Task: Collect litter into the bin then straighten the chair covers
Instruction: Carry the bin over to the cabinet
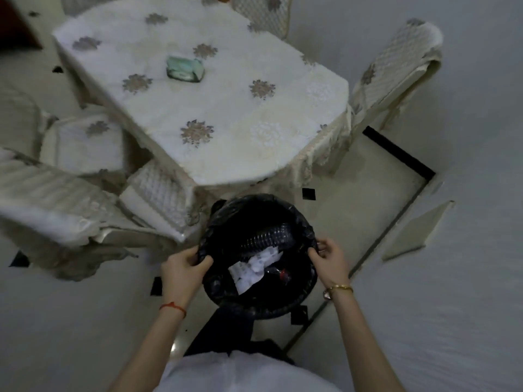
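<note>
A round bin (215, 227) lined with a black plastic bag stands on the floor just below the table's near corner. Inside lie a clear plastic bottle (266, 236) and crumpled white paper (254, 268). My left hand (184, 265) pinches the bag's rim on the left side. My right hand (329, 257) pinches the rim on the right side. Chairs with cream quilted covers (158, 190) stand at the left, their covers rumpled. Another covered chair (396, 69) stands at the right of the table, its cover hanging unevenly.
The table (226, 108) carries a cream cloth with flower motifs and a green tissue pack (185, 68). A further chair back (263, 12) shows at the top. A pale flat board (416, 233) lies on the floor at the right. A wall runs along the right.
</note>
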The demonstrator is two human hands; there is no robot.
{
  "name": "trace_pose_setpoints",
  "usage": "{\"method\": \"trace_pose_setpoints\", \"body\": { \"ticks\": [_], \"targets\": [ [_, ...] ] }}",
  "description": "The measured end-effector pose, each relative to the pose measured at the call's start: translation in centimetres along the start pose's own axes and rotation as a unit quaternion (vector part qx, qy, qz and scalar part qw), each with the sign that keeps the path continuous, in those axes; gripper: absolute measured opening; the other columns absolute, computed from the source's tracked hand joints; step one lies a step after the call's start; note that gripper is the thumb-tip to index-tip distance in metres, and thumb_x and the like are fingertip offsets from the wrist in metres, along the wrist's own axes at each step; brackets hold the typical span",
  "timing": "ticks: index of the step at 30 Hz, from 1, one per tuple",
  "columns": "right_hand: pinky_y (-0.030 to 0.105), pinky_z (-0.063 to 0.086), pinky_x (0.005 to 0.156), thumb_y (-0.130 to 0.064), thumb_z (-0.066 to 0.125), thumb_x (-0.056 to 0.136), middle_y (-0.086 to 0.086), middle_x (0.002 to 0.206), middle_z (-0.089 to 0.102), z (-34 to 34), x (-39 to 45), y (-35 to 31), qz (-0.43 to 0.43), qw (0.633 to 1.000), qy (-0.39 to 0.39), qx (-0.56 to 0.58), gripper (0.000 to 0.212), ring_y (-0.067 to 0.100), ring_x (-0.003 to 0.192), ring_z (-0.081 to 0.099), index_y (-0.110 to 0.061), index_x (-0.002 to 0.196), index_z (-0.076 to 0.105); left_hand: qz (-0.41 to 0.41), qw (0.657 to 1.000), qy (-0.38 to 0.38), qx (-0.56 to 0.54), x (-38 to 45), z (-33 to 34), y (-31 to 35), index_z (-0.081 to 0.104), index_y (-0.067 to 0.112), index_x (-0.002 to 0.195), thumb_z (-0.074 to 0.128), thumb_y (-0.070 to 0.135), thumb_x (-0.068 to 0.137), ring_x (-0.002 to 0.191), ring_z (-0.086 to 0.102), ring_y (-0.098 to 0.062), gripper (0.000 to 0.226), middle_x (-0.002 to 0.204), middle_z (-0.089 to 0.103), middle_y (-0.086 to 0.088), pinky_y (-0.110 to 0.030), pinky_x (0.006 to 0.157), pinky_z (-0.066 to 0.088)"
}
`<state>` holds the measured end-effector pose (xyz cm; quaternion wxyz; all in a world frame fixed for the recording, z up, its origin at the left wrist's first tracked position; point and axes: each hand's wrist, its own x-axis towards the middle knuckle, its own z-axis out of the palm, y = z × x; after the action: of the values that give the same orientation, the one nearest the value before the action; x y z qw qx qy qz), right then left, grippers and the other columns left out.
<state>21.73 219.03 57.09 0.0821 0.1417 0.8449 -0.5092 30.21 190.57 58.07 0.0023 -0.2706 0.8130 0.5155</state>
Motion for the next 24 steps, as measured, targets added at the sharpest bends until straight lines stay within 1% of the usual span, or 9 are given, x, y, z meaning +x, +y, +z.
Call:
{"method": "trace_pose_setpoints", "body": {
  "ticks": [2, 4, 7, 9, 13, 15, 18, 22, 24],
  "targets": [
    [0.027, 0.048, 0.069, -0.005, 0.065, 0.083, -0.002, 0.076, 0.054, 3.0, -1.3, -2.0, -0.023, 0.998, -0.052, -0.029, 0.016, 0.017, 0.073, 0.054, -0.015, 0.093, 0.058, -0.046, 0.998, 0.045, -0.012, -2.0, -3.6, -2.2, 0.064, 0.008, 0.066, 0.070, 0.015, 0.081, 0.061, 0.052, -0.010, 0.018, 0.068, 0.068, -0.020, -0.026, 0.058, 0.037],
    [0.018, 0.047, 0.062, -0.005, 0.066, 0.082, -0.006, 0.075, 0.054, 6.5, -3.0, -4.1, -0.060, 0.992, -0.102, -0.048, 0.017, 0.013, 0.069, 0.054, -0.017, 0.091, 0.058, -0.074, 0.991, 0.110, -0.004, -3.7, -7.6, -4.3, 0.064, 0.007, 0.065, 0.071, 0.016, 0.080, 0.058, 0.053, -0.010, 0.020, 0.062, 0.066, -0.016, -0.026, 0.055, 0.038],
    [0.014, 0.049, 0.059, -0.004, 0.066, 0.082, -0.003, 0.077, 0.058, 12.0, -5.5, -6.8, -0.107, 0.978, -0.171, -0.061, 0.017, 0.010, 0.070, 0.056, -0.015, 0.093, 0.060, -0.110, 0.979, 0.169, -0.019, -6.3, -13.0, -7.4, 0.064, 0.000, 0.068, 0.070, 0.014, 0.080, 0.056, 0.052, -0.008, 0.019, 0.059, 0.065, -0.017, -0.026, 0.055, 0.040],
    [0.018, 0.051, 0.063, -0.006, 0.066, 0.082, 0.002, 0.079, 0.061, 15.7, -7.5, -8.0, -0.127, 0.967, -0.203, -0.084, 0.015, 0.015, 0.071, 0.059, -0.013, 0.095, 0.062, -0.120, 0.971, 0.204, -0.020, -8.0, -16.2, -9.7, 0.064, 0.000, 0.069, 0.070, 0.013, 0.079, 0.055, 0.049, -0.005, 0.017, 0.058, 0.063, -0.016, -0.025, 0.054, 0.037],
    [0.035, 0.054, 0.073, -0.007, 0.068, 0.080, 0.004, 0.079, 0.064, 23.1, -12.4, -9.7, -0.138, 0.959, -0.223, -0.110, 0.015, 0.023, 0.074, 0.061, -0.012, 0.094, 0.064, -0.143, 0.959, 0.244, -0.020, -10.3, -22.9, -14.8, 0.064, 0.006, 0.066, 0.070, 0.014, 0.078, 0.055, 0.042, -0.006, 0.015, 0.051, 0.049, -0.015, -0.027, 0.055, 0.035],
    [0.037, 0.055, 0.078, -0.011, 0.069, 0.079, 0.003, 0.080, 0.067, 26.8, -15.3, -10.4, -0.136, 0.956, -0.227, -0.122, 0.015, 0.022, 0.077, 0.065, -0.015, 0.094, 0.065, -0.160, 0.957, 0.241, -0.017, -11.2, -26.5, -17.6, 0.066, 0.008, 0.067, 0.069, 0.017, 0.078, 0.056, 0.043, -0.009, 0.014, 0.057, 0.055, -0.023, -0.031, 0.055, 0.041],
    [0.034, 0.054, 0.080, -0.014, 0.069, 0.078, -0.003, 0.079, 0.067, 32.9, -20.1, -11.9, -0.141, 0.955, -0.231, -0.124, 0.016, 0.016, 0.076, 0.064, -0.021, 0.092, 0.065, -0.173, 0.951, 0.256, -0.008, -12.4, -32.9, -21.5, 0.062, 0.005, 0.071, 0.069, 0.020, 0.078, 0.057, 0.040, -0.012, 0.018, 0.061, 0.058, -0.025, -0.032, 0.057, 0.045],
    [0.024, 0.048, 0.070, -0.014, 0.069, 0.078, -0.011, 0.074, 0.064, 41.0, -25.8, -14.6, -0.171, 0.945, -0.254, -0.119, 0.019, 0.005, 0.066, 0.058, -0.028, 0.087, 0.061, -0.189, 0.939, 0.286, -0.018, -13.6, -41.5, -25.5, 0.070, 0.011, 0.076, 0.069, 0.020, 0.077, 0.056, 0.046, -0.012, 0.009, 0.065, 0.063, -0.025, -0.037, 0.062, 0.052],
    [0.025, 0.047, 0.071, -0.015, 0.069, 0.078, -0.010, 0.073, 0.064, 44.8, -27.9, -16.3, -0.184, 0.937, -0.268, -0.125, 0.018, 0.005, 0.067, 0.058, -0.028, 0.087, 0.061, -0.197, 0.932, 0.303, -0.024, -13.8, -45.4, -27.1, 0.072, 0.015, 0.078, 0.069, 0.020, 0.077, 0.057, 0.050, -0.013, 0.006, 0.067, 0.066, -0.024, -0.039, 0.066, 0.054]
  ]
}}
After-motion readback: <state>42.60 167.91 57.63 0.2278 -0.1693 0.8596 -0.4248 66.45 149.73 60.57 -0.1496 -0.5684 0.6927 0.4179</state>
